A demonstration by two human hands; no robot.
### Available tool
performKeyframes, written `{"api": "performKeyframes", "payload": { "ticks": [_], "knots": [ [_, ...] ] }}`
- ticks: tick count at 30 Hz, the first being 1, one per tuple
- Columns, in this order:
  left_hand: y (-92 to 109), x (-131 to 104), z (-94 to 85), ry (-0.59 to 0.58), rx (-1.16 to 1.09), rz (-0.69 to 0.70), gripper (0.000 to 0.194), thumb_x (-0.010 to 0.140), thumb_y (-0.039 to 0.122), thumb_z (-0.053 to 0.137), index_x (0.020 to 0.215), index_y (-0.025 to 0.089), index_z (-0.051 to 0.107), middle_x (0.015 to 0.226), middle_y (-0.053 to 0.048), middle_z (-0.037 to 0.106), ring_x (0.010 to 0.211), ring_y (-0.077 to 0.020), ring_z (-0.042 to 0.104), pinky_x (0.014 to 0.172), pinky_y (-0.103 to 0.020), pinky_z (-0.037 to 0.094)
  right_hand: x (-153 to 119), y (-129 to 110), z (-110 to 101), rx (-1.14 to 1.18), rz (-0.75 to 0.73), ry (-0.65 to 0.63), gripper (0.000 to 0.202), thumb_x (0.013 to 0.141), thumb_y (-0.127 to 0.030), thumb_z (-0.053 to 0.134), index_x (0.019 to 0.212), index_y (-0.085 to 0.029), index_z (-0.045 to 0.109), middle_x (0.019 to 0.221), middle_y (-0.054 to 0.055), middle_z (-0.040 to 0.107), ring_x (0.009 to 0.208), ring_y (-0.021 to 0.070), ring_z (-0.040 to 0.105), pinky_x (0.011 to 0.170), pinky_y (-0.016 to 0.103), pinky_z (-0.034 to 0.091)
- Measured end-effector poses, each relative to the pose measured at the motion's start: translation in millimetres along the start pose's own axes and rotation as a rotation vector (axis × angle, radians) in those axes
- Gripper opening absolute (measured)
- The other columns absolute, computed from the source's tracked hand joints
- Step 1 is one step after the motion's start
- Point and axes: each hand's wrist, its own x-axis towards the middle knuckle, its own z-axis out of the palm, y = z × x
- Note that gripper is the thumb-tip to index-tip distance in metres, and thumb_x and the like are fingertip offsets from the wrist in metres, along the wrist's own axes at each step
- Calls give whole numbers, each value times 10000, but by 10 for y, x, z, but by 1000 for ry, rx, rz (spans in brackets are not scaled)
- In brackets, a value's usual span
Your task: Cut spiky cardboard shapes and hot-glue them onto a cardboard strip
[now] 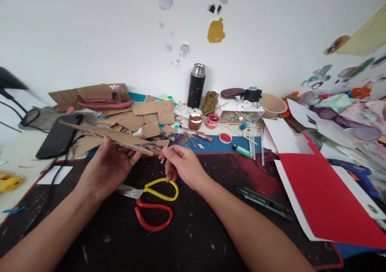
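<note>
My left hand (110, 169) holds a long, flat piece of cardboard (120, 138) from below, thumb along its near edge. The piece tilts down to the right, and its right end carries dark marks and a layered edge. My right hand (182, 163) is beside that end, its fingers curled together; a small pale bit shows at the fingertips, too small to name. Below the hands lie scissors (141, 192) with one yellow and one red handle loop, their blades partly behind my left wrist. To the right rests a dark green utility knife (265, 201).
Cardboard scraps (150, 117) and a model boat (105, 99) are at the back left, near a black phone (60, 137). A black thermos (196, 87), paint jars (195, 121) and a beige bowl (273, 105) stand along the wall. Red paper (325, 195) lies right.
</note>
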Motion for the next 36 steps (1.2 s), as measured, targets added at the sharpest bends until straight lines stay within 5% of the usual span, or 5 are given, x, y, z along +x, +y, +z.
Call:
{"api": "performKeyframes", "payload": {
  "ticks": [17,29,36],
  "knots": [
    [18,1,-11,-54,-17,-24,513,943,357,1005,1429,316,848,1306,-87,934,1122,-297,914,1005,-411,754,-4,3,5,7,-3,-2,425,1145,-602,712,973,-213,707,599,-56,670,457,121,663,430,198,401],
    [-13,12,-19,-5,2,-2,344,1029,390,915,1364,327,872,1196,-70,948,1068,-271,916,918,-354,767,-2,30,4,-3,-1,-9,464,1133,-653,719,998,-209,721,612,-52,676,473,124,673,448,201,418],
    [142,-17,101,-16,-21,61,493,988,391,956,1456,309,822,1273,-58,944,1002,-292,924,790,-347,782,6,8,-19,-3,-32,2,491,1119,-691,715,976,-222,697,597,-56,663,462,131,661,438,209,418]
  ]
}}
